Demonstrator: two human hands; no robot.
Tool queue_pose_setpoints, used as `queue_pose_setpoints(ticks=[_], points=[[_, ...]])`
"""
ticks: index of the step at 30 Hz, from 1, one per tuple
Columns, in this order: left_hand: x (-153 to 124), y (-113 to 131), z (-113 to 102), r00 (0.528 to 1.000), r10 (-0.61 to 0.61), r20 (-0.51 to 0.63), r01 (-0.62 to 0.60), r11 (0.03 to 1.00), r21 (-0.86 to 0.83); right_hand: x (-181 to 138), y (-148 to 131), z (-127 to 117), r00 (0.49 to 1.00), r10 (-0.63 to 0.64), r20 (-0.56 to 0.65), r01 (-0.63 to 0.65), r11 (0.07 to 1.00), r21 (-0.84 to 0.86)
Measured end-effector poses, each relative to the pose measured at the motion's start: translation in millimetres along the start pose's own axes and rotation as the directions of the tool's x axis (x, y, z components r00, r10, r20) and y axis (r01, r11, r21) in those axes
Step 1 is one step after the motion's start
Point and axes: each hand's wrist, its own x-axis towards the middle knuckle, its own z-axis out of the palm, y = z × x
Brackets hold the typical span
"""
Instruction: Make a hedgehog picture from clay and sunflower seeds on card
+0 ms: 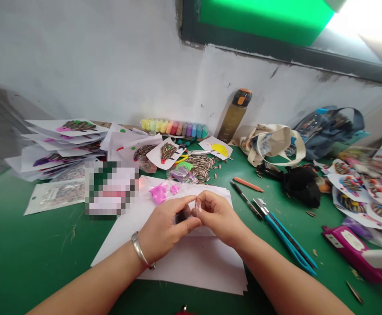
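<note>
Through my remote view, my left hand (162,224) curls around a small dark packet (181,215), while my right hand (219,216) pinches its clear plastic edge, probably to steady it. Both meet over white paper (194,264) near the front edge of the surface (40,253); sunflower seeds (203,169) lie farther back, perhaps leaving working room.

Over the paper (194,269), the left hand (169,223) and right hand (217,215) hold a small clear packet (183,214) (its contents half hidden). Pink clay (159,193) lies just beyond; farther back, seeds (203,168) litter the green bench (46,253), near a bottle (233,120).
</note>
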Motion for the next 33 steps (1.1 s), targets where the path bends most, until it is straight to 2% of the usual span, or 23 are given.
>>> queue_pose_setpoints(ticks=[4, 8, 12, 14, 16, 19, 22, 24, 26, 29, 33], points=[[-1, -4, 0, 0.998, 0.047, -0.046, -0.046, 0.999, 0.029, 0, -6, -2, 0.999, -0.039, 0.024, 0.038, 0.999, 0.028], [0, -14, -3, 0.98, 0.123, -0.154, -0.093, 0.978, 0.184, 0, -12, -8, 0.995, -0.062, 0.073, 0.063, 0.998, -0.016], [7, -31, -14, 0.931, 0.238, -0.275, -0.091, 0.884, 0.459, 3, -11, -24, 0.99, -0.044, -0.137, 0.025, 0.99, -0.137], [11, -39, -19, 0.928, 0.268, -0.259, -0.074, 0.813, 0.577, 4, -8, -34, 0.975, -0.092, -0.204, 0.032, 0.959, -0.282], [14, -44, -20, 0.94, 0.26, -0.223, -0.049, 0.746, 0.664, 5, -6, -44, 0.965, -0.139, -0.221, 0.035, 0.908, -0.417], [15, -47, -14, 0.963, 0.217, -0.163, -0.024, 0.668, 0.744, 3, -4, -55, 0.963, -0.193, -0.19, 0.048, 0.812, -0.581], [13, -48, -6, 0.985, 0.133, -0.109, 0.001, 0.631, 0.776, 1, -6, -58, 0.965, -0.226, -0.134, 0.078, 0.734, -0.675], [12, -48, -4, 0.989, 0.101, -0.111, 0.023, 0.63, 0.776, 0, -7, -58, 0.965, -0.246, -0.094, 0.111, 0.702, -0.704], [12, -49, -6, 0.982, 0.123, -0.145, 0.035, 0.634, 0.772, -1, -9, -56, 0.964, -0.261, -0.041, 0.151, 0.671, -0.726], [17, -49, -22, 0.964, 0.158, -0.214, 0.067, 0.633, 0.771, -2, -10, -51, 0.964, -0.264, 0.026, 0.191, 0.623, -0.759], [35, -50, -60, 0.963, 0.061, -0.263, 0.176, 0.599, 0.781, -2, -11, -46, 0.958, -0.279, 0.067, 0.23, 0.609, -0.759]])
